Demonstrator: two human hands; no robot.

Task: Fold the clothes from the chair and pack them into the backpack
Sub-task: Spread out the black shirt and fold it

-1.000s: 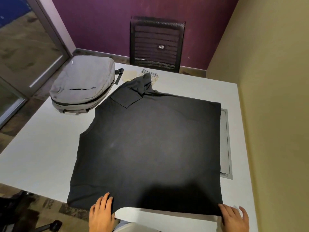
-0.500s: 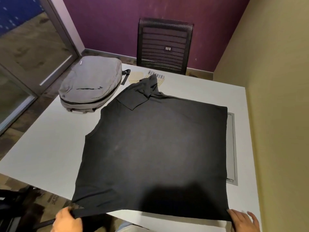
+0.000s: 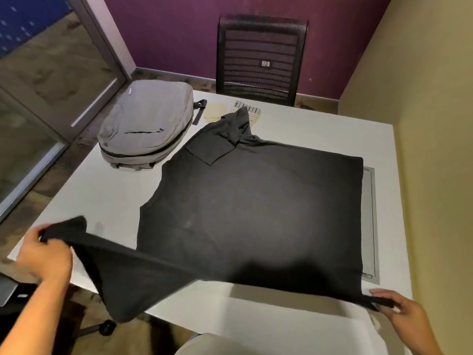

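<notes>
Both hands have a grip on the near hem of the black shirt (image 3: pixel 250 216). Off the worktop's near left corner, the left hand (image 3: pixel 46 257) has its fingers curled round a bunched corner of the cloth and holds it lifted, so that a long fold of fabric hangs down past the edge. At the near right corner, the right hand (image 3: pixel 401 311) pinches the other end of the hem between thumb and fingers, low and close to the surface. Between the two hands the hem is stretched and raised, and it casts a shadow on the white worktop (image 3: pixel 107 196).

Most of the shirt lies flat on the worktop, with its sleeve and collar end rumpled at the far side. Just beyond that end lie a beige cloth (image 3: pixel 215 112) and a patterned cloth (image 3: pixel 253 112), the shirt overlapping the patterned one.

A grey backpack (image 3: pixel 148 124) lies on its back at the far left corner, near the shirt; its side zip cannot be told open or closed. Behind the worktop, a black mesh chair (image 3: pixel 261 57) stands against the purple wall (image 3: pixel 174 34). A grey metal panel (image 3: pixel 371 221) is set into the worktop along the shirt's right side.
</notes>
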